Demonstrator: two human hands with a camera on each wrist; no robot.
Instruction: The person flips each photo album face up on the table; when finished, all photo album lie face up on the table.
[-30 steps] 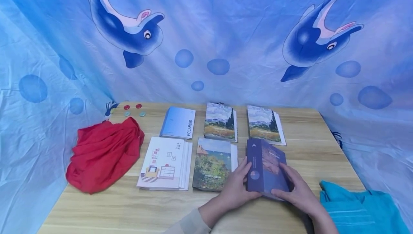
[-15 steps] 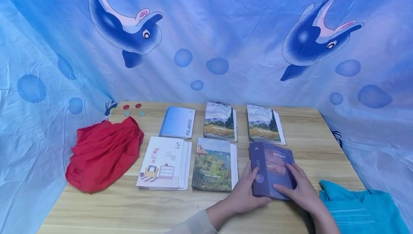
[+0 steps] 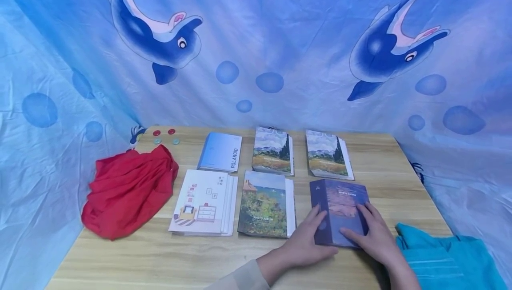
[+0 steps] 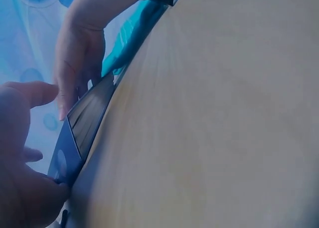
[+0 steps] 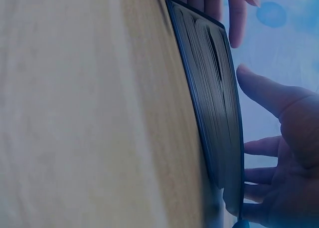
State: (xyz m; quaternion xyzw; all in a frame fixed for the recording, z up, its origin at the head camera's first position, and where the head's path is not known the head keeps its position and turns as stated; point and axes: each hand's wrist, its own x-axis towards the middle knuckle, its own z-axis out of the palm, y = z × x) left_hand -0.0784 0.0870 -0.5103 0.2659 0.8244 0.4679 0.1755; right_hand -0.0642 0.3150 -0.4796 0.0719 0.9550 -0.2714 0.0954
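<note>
A thick dark blue photo album (image 3: 347, 212) with a pinkish picture on its cover lies flat at the near right of the table, spine to the left. My left hand (image 3: 306, 239) rests against its spine, fingers extended, thumb by the near corner. On the other side my right hand (image 3: 376, 234) touches the cover and right edge with outstretched fingers, its thumb over the cover. The right wrist view shows the album's page edges (image 5: 214, 88) and my right hand (image 5: 294, 138) with fairly straight fingers. In the left wrist view my left hand (image 4: 25, 163) is beside the spine.
Left of it lies a garden-picture album (image 3: 262, 205), then a white album (image 3: 200, 203). Behind are a blue Polaroid album (image 3: 221, 151) and two landscape albums (image 3: 272, 150). A red cloth (image 3: 130, 190), a teal cloth (image 3: 448, 254) and several small buttons (image 3: 171, 131) lie near the table's sides.
The dark blue album has shifted right and toward me, turning straighter and settling flat on the table. Both hands have moved slightly right with it. The other albums stay put.
</note>
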